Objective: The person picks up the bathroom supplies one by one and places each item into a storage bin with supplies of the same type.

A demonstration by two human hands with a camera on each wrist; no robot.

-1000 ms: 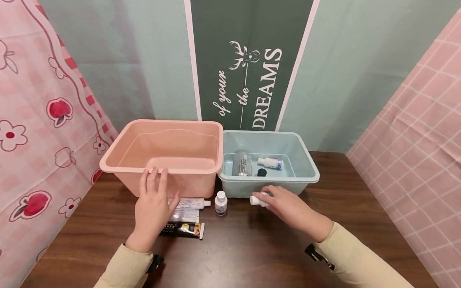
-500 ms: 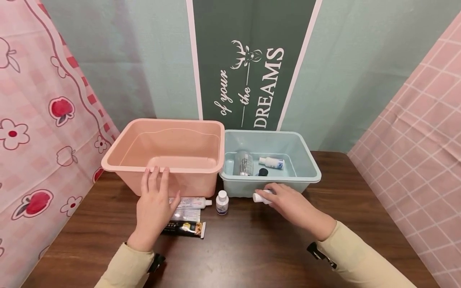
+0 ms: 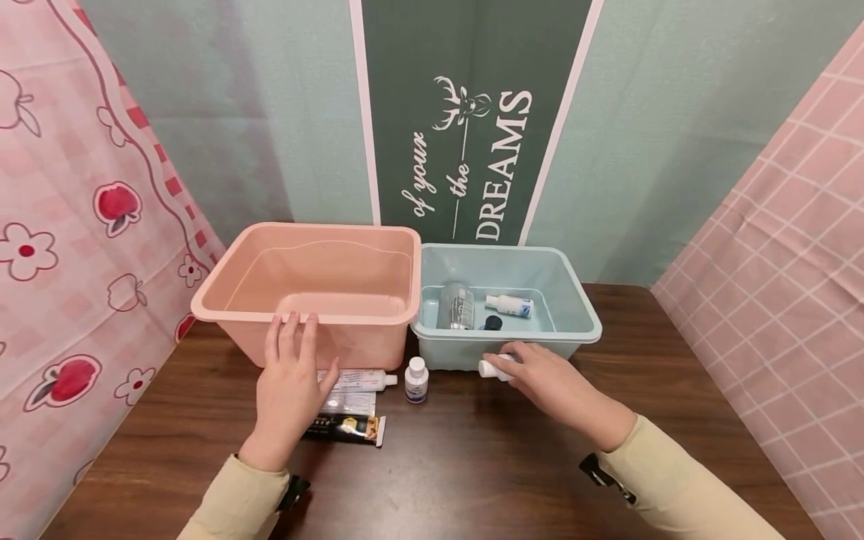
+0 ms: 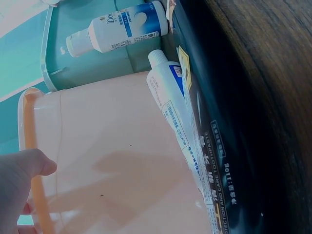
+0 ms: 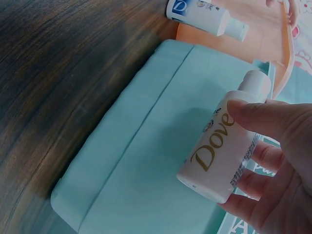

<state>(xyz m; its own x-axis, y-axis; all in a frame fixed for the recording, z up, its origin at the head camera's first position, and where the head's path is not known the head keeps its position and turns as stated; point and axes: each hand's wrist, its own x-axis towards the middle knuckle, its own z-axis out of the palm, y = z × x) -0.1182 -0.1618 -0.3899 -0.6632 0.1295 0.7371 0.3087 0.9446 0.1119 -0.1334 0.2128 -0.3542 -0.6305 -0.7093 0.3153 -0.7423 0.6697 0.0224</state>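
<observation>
My right hand (image 3: 550,379) holds a small white Dove bottle (image 5: 214,146) between thumb and fingers, tilted, in front of the near wall of the light blue bin (image 3: 502,346). My left hand (image 3: 290,397) rests at the near rim of the pink bin (image 3: 310,321), its fingers fairly straight and the thumb spread outward. Below that hand lie a white toothpaste tube (image 3: 358,381), a pale packet (image 3: 354,405) and a black toothpaste tube (image 3: 344,429). Between the bins' fronts, a second white bottle with a blue label (image 3: 415,381) stands upright on the table.
Inside the blue bin lie a clear bottle (image 3: 457,306), a white bottle with a blue label (image 3: 509,305) and something with a black round top (image 3: 493,323). Both bins stand side by side at the back of the dark wooden table (image 3: 459,480), against a printed curtain (image 3: 304,112).
My right hand has drifted slightly to the right with the Dove bottle still in its grip. The left hand stays at the pink bin's rim.
</observation>
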